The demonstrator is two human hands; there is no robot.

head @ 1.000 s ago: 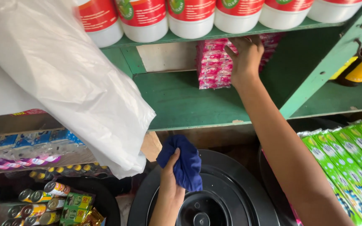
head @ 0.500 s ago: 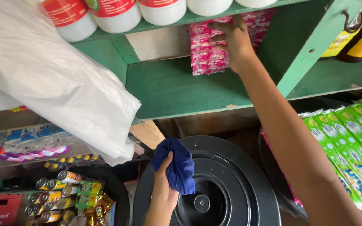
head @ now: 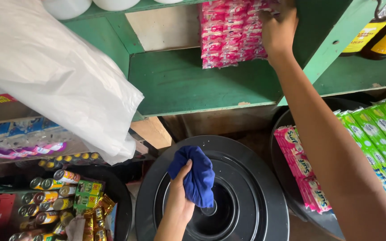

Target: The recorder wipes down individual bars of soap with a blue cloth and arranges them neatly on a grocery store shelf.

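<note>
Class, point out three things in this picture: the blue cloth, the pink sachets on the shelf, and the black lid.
blue cloth [head: 196, 176], head view, middle of the bunched fabric.
pink sachets [head: 228, 33], head view, centre of the stack.
black lid [head: 255, 201], head view, bare ridged top right of centre.

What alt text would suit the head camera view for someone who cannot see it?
A person's right hand grips a stack of pink sachet packs on a green shelf, while the left hand holds a blue cloth over a round black lid.
</note>
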